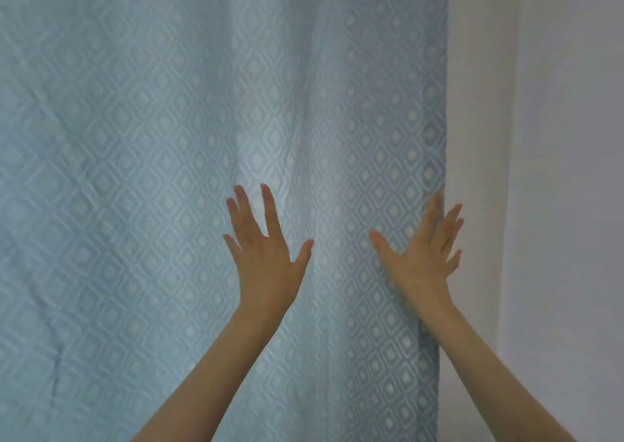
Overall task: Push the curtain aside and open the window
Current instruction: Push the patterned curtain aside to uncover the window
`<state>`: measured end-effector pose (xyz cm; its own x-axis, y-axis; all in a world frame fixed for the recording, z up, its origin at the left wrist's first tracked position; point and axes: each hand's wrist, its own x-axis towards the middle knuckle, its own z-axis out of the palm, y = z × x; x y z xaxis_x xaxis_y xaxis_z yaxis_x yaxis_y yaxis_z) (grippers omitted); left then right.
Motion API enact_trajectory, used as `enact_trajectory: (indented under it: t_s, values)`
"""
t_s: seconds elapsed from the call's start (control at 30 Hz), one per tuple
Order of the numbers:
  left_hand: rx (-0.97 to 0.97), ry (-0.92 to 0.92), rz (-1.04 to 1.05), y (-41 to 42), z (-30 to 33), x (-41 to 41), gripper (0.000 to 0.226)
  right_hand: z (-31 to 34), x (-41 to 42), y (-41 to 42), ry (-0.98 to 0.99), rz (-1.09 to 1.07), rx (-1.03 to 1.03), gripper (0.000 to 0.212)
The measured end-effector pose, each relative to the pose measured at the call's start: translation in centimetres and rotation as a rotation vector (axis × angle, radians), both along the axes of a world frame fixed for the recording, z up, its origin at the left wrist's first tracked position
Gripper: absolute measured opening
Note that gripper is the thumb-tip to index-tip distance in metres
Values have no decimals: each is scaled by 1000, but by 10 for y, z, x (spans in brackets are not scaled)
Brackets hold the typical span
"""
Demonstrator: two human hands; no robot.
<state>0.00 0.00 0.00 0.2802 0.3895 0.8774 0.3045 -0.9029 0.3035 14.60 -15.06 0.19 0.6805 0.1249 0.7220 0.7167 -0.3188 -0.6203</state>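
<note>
- The pale blue woven curtain with a raised diamond pattern (152, 171) fills most of the view, hanging in soft vertical folds from top to bottom. Its free right edge runs down beside the plain white wall (557, 138). It looks light and limp: cloth that will bunch and slide under a flat palm rather than resist, with enough texture that skin should not slip on it.
- The window is not visible; I judge it lies behind the cloth, so opening it has not begun.
- The white wall takes up the right strip of the view, with nothing on it.
- The left hand (266, 256) is spread wide open, fingers apart and pointing up, the palm facing the fabric in the middle of a fold. It grips nothing; whether it actually presses the cloth I cannot tell.
- The right hand (422, 256) is also splayed open, at the curtain's right edge, its fingertips (454, 210) reaching past the hem over the wall. It holds nothing.
- Best hold, as I judge it: gather that free right edge and sweep it leftward, since pushing mid-panel would only dent the folds.
</note>
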Motion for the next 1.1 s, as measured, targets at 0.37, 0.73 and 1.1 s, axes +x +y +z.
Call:
enact_trajectory:
  t_s: [0.37,0.73,1.1]
  values:
    - [-324,-204,-243,46,2,-4,19,-61,-15,117,305,877,-95,146]
    - [-332,-140,-136,126,13,-115,32,-69,-163,247,242,1048,-75,73]
    - [-221,-102,-32,275,20,-332,26,-60,-372,397,49,1168,-38,43]
